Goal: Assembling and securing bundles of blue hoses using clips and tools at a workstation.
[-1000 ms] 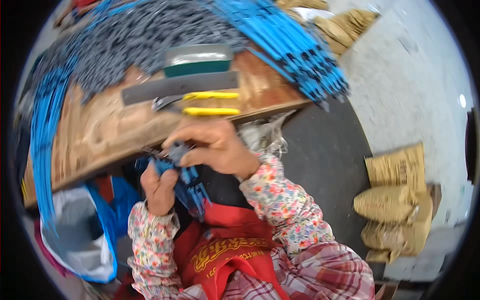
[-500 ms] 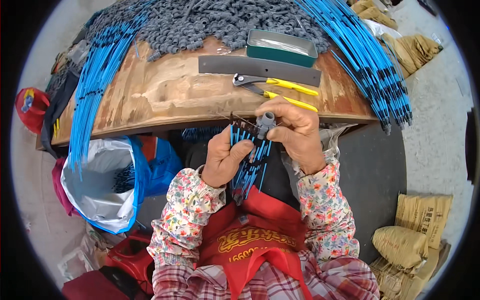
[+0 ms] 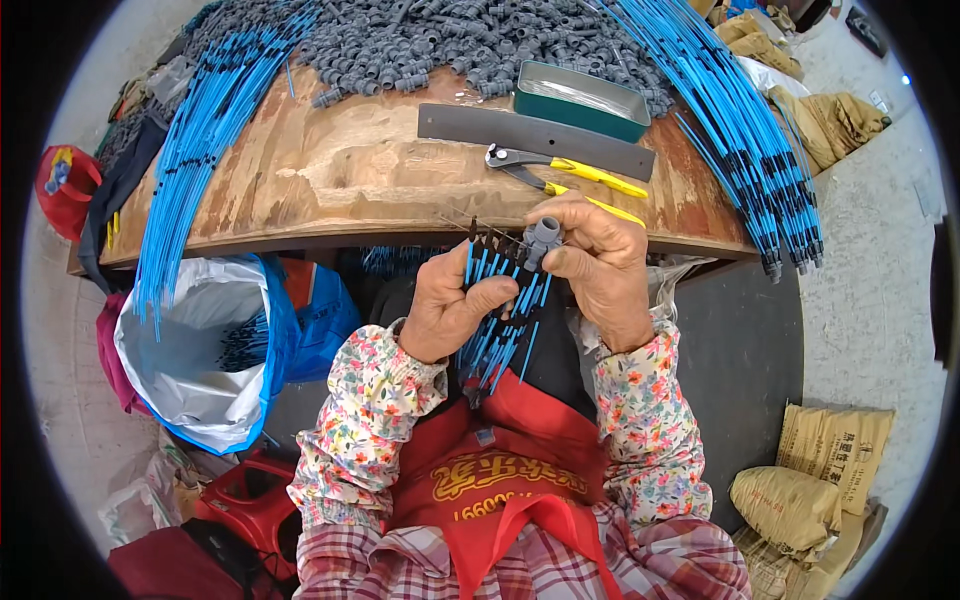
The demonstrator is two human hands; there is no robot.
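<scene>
My left hand (image 3: pixel 452 305) is closed around a bundle of short blue rods with black ends (image 3: pixel 492 345), thumb laid across them. The bundle hangs over my lap in front of the table edge. In my right hand (image 3: pixel 600 265), thumb and fingers pinch a grey plastic pipe fitting (image 3: pixel 543 238) with its round opening upward. The fitting sits right beside the black upper ends of the rods; whether it is joined to one of them I cannot make out. Thin wires stick out near those ends. Yellow-handled pliers (image 3: pixel 590 177) lie on the table just beyond my right hand.
Grey fittings (image 3: pixel 440 45) are heaped along the back of the wooden table (image 3: pixel 340 180). A green tray (image 3: pixel 580 120) and a dark flat strip (image 3: pixel 480 127) lie before them. Long blue rods are laid at left (image 3: pixel 205 140) and right (image 3: pixel 735 140). An open blue-white bag (image 3: pixel 190 370) stands lower left.
The view has shifted slightly, so the table things sit further right. My right hand has tilted the grey fitting a little; both hands keep their grips.
</scene>
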